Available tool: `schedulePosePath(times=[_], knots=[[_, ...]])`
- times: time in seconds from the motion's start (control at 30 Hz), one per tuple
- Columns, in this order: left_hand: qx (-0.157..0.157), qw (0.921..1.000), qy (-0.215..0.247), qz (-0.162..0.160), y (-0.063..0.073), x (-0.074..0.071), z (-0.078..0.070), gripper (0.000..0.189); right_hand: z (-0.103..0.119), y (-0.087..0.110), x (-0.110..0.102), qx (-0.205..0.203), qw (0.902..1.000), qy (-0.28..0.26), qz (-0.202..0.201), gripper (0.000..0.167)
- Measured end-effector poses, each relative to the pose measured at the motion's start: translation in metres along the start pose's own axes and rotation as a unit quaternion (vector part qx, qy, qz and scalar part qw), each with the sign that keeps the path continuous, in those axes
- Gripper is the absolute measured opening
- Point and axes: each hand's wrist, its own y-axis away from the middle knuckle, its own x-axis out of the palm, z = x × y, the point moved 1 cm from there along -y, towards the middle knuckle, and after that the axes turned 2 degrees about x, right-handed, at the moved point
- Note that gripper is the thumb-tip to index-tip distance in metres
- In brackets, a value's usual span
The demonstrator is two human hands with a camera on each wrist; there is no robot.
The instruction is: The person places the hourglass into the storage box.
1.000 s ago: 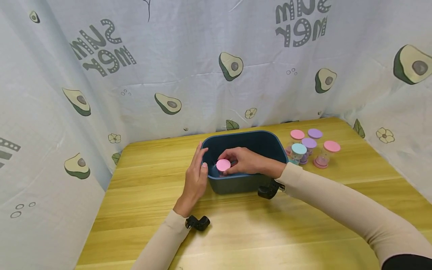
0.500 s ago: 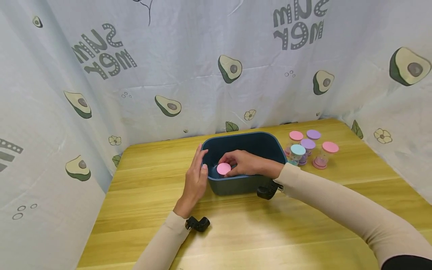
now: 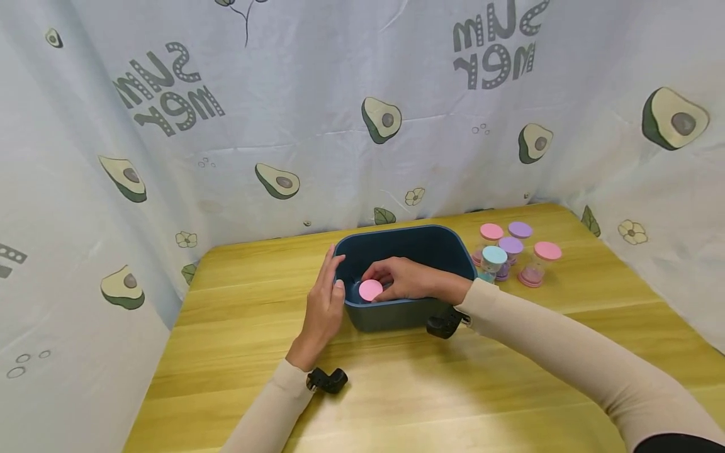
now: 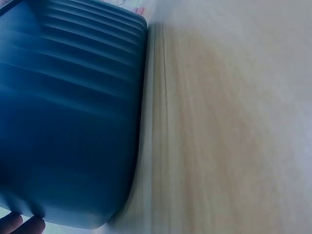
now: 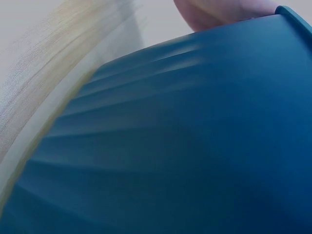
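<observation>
In the head view, a dark blue bin [image 3: 385, 319] stands on the wooden table. My right hand [image 3: 412, 279] reaches inside it and pinches a sand timer by its pink cap [image 3: 370, 290], near the left end. The timer's lower part is hidden behind the bin's front wall. My left hand [image 3: 321, 314] rests against the bin's left end with its fingers fairly straight. Two of its fingertips [image 4: 30, 226] show at the bin's edge in the left wrist view. The bin wall [image 5: 170, 131] fills most of the right wrist view, hiding the right fingers.
Right of the bin stand several more sand timers: a blue one [image 3: 494, 255], two purple-capped ones, a pink one [image 3: 491, 231] and another pink one [image 3: 547, 251] farther right. A patterned curtain [image 3: 317, 145] hangs behind the table [image 3: 243, 327].
My right hand has lowered the pink sand timer a little deeper into the bin. The left hand stays at the bin's end. The head view has shifted slightly.
</observation>
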Motion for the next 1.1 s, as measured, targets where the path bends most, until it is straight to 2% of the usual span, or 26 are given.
schedulePosePath(times=[0.5, 0.8, 1.1], knots=[[0.009, 1.0, 0.001, -0.002, -0.0017, 0.0008, 0.0001, 0.049, 0.0058, 0.0038, -0.0024, 0.009, 0.9997, 0.017, -0.013, 0.044], [0.01, 0.9999, 0.001, -0.005, -0.0015, 0.0007, 0.0024, 0.049, 0.0052, 0.0024, -0.0025, -0.005, 0.9996, 0.007, -0.028, 0.047], [0.007, 1.0, -0.007, -0.002, -0.002, -0.0039, 0.0045, 0.048, 0.0072, 0.0, -0.005, 0.003, 0.9983, -0.016, -0.055, 0.048]])
